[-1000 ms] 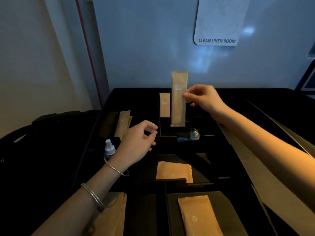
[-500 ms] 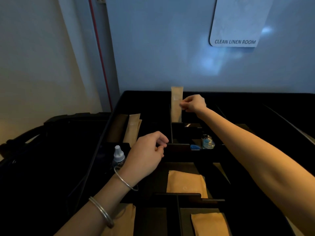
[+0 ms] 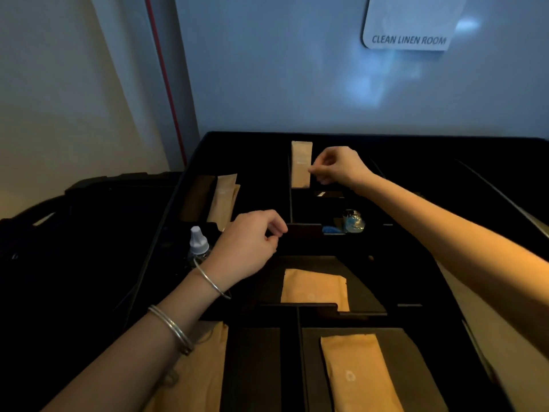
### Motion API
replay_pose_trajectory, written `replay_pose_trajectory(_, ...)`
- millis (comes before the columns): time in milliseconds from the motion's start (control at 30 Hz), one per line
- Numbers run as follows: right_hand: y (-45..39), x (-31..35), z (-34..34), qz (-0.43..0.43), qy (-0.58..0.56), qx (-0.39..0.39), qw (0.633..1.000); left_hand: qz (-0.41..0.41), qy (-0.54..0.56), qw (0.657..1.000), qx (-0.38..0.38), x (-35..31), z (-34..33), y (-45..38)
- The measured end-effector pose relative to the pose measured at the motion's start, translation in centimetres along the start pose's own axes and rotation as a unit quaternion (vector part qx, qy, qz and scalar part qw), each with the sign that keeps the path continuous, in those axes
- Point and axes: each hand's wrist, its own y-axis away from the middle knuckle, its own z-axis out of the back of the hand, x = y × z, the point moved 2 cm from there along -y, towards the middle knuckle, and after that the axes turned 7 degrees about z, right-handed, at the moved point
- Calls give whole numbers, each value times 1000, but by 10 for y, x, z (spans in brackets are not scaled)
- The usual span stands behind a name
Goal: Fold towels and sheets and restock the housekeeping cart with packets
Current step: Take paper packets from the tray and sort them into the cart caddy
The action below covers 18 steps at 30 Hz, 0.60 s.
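A black divided cart tray point(image 3: 416, 144) fills the lower view. A tall, narrow kraft paper packet point(image 3: 300, 162) stands upright in a far middle compartment. My right hand point(image 3: 338, 166) reaches out and pinches that packet's right edge with thumb and fingertips. My left hand point(image 3: 246, 248) hovers over the tray's middle left with loosely curled fingers and holds nothing. More kraft packets lie in other compartments: a narrow stack point(image 3: 224, 200) at far left, a square one point(image 3: 313, 289) in the centre, a long one point(image 3: 356, 373) at near right and one point(image 3: 196, 370) under my left forearm.
A small white-capped bottle point(image 3: 198, 243) stands just left of my left wrist. A small glass jar point(image 3: 353, 221) and a blue item point(image 3: 332, 230) sit in a middle compartment. A dark bag point(image 3: 74, 233) hangs left of the tray. The wall with a sign point(image 3: 410, 22) rises right behind.
My right hand carried the tall packet away from me and lowered it into the far compartment, where its lower end is now hidden. My left hand stayed roughly in place.
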Motion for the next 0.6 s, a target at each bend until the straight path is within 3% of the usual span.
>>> replay_pose_trajectory(133, 84, 41, 9, 35, -36, 222, 974, 0, -36, 998, 56, 2, -4, 5)
replay_pose_trajectory(233, 129, 34, -4, 40, 135, 342, 929, -4, -83, 992, 97, 1, -9, 10)
replay_pose_trajectory(300, 141, 20, -18, 76, 282, 360, 886, -6, -110, 987, 116, 0, -12, 12)
replay_pose_trajectory(367, 146, 10, -27, 77, 328, 360, 870, -6, -127, 983, 131, 0, -14, 14)
replay_pose_trajectory(600, 141, 1, -31, 5, 304, 335, 892, -25, -141, 981, 134, -2, -20, 18)
